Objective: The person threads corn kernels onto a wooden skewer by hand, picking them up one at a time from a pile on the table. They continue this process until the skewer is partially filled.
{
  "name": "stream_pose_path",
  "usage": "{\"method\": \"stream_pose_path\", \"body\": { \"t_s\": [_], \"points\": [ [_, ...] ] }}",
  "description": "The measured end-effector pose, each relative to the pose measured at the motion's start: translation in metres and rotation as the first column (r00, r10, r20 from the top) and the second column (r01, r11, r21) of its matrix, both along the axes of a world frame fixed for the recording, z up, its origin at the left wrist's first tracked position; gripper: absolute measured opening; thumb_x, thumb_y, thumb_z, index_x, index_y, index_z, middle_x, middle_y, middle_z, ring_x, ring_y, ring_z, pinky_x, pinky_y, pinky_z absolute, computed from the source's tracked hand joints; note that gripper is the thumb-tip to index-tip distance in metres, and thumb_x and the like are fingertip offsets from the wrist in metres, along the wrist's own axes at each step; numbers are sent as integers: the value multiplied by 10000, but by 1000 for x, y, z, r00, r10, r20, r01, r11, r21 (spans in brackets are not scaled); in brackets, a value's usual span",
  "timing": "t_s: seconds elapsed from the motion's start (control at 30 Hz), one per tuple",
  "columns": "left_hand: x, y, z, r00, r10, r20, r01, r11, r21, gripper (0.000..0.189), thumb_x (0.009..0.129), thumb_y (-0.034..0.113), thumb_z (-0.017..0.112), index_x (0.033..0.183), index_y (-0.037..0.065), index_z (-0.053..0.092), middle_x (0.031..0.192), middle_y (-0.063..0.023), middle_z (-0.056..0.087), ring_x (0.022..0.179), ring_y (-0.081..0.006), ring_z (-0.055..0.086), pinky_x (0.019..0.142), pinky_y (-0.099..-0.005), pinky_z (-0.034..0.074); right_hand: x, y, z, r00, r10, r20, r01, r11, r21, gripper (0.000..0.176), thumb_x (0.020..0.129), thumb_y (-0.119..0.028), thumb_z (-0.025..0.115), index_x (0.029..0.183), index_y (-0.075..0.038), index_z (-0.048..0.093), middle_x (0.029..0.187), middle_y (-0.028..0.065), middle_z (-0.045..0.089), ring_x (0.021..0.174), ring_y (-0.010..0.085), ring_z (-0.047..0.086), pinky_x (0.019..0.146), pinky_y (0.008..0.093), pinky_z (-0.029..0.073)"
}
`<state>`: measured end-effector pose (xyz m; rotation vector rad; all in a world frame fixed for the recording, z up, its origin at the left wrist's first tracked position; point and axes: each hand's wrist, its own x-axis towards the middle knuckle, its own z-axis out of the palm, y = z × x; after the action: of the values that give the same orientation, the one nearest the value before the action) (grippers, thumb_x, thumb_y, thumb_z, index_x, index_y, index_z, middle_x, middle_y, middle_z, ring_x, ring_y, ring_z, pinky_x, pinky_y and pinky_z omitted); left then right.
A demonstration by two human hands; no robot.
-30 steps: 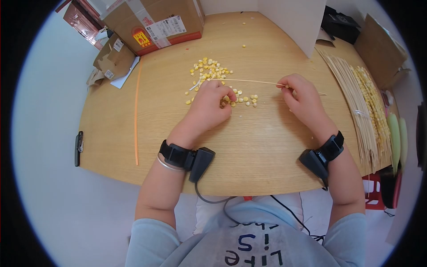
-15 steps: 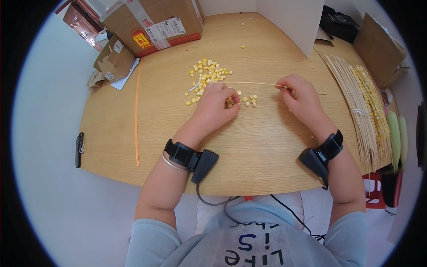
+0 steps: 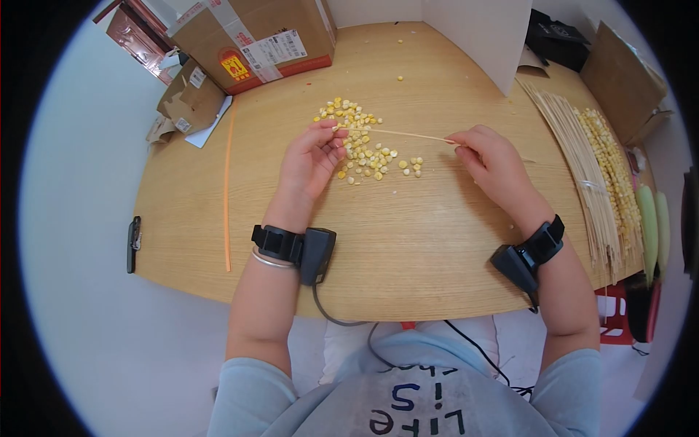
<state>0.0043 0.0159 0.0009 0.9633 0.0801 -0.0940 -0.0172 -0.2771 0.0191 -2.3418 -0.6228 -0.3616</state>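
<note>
Between my two hands a thin bamboo skewer [image 3: 397, 133] stretches almost level above the table. My right hand [image 3: 489, 156] is closed, pinching the skewer between thumb and fingers toward its right end. At the left end, the fingertips of my left hand [image 3: 309, 160] are pinched together, palm partly turned up, on what looks like a small yellow corn kernel at the skewer's tip. Loose corn kernels [image 3: 378, 162] lie in a heap under the skewer, just right of my left hand. A few separate kernels [image 3: 411, 164] rest nearer my right hand.
At right lie a bundle of bare skewers [image 3: 575, 146], skewers threaded with kernels [image 3: 608, 164], and green corn husks [image 3: 646, 218]. Cardboard boxes [image 3: 255, 44] stand at the back left. An orange strip [image 3: 228, 189] runs along the table's left side; a white panel [image 3: 477, 40] stands behind.
My left hand has moved left from over the kernels to the skewer's left end, its palm turning up. My right hand stays at about the same place, still holding the skewer.
</note>
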Motion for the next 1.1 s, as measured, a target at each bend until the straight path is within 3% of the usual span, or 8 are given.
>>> {"method": "stream_pose_path", "body": {
  "t_s": [0.3,0.53,1.1],
  "points": [
    [2,2,-2,999,-31,38,33,999,-42,172,844,47,598,1006,-6,580,913,-123,616,834,-194,586,750,-326,523,0,-1,-2,1000,9,-8,-9,998,-58,153,866,-111,566,949,-38,671,822,116,611,789,286,586,700,371,471],
    [-1,-1,2,998,-50,27,52,995,-84,146,837,13,599,979,-2,569,900,-126,611,791,-177,585,737,-307,525,-1,-1,0,1000,-16,-17,14,997,-69,158,865,-112,566,951,-33,673,815,117,612,782,282,589,696,371,472],
    [-7,-8,8,992,-101,72,94,992,87,111,843,20,621,952,16,604,875,-93,638,768,-172,620,735,-295,536,-1,-2,1,1000,-21,-9,20,994,-105,159,861,-114,561,930,-23,671,832,136,637,793,297,602,711,380,480]
  ]
}}
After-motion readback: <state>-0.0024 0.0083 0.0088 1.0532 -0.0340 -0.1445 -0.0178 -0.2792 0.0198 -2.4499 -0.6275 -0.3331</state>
